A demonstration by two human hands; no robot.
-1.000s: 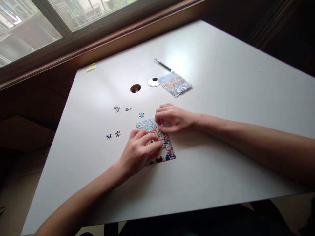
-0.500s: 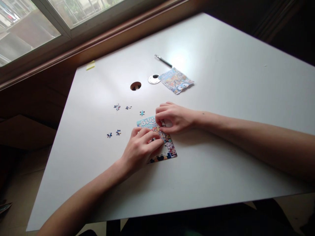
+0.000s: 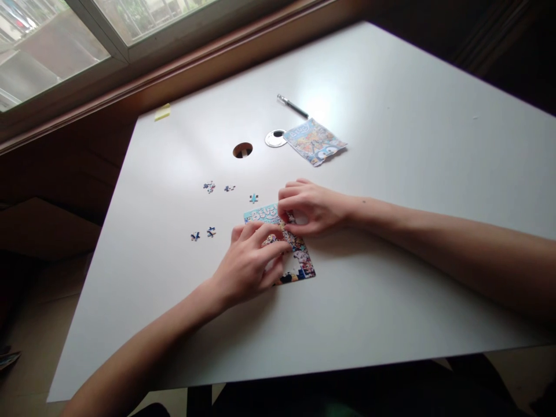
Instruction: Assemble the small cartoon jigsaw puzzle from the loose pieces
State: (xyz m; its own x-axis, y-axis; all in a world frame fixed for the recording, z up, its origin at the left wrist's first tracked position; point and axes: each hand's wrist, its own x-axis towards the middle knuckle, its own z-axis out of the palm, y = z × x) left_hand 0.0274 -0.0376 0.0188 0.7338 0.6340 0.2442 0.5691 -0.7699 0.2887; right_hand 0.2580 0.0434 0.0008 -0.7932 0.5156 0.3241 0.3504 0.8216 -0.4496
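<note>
A small, colourful jigsaw puzzle point(image 3: 304, 263) lies flat on the white table, partly hidden under both hands. Bare pale patches show in its lower part. My left hand point(image 3: 252, 255) rests over its left and middle, fingers bent and apart, with the fingertips on the picture. At the upper right edge, my right hand point(image 3: 310, 207) has curled fingers and thumb brought together on the puzzle. Whether a loose piece is under either set of fingertips is hidden. Just above the puzzle lies a light-blue puzzle piece point(image 3: 253, 198).
Several loose pieces lie to the left, among them a dark piece point(image 3: 211, 232) and a multicoloured piece point(image 3: 209, 186). Farther back are a round table hole point(image 3: 242, 150), its metal cover point(image 3: 275, 138), a printed packet point(image 3: 315, 142), a pen point(image 3: 292, 106) and a yellow sticky note point(image 3: 162, 112).
My left thumb has moved down, apart from the index finger, and that hand covers more of the puzzle's lower left. My right hand stays in place on the puzzle. The view has shifted slightly.
</note>
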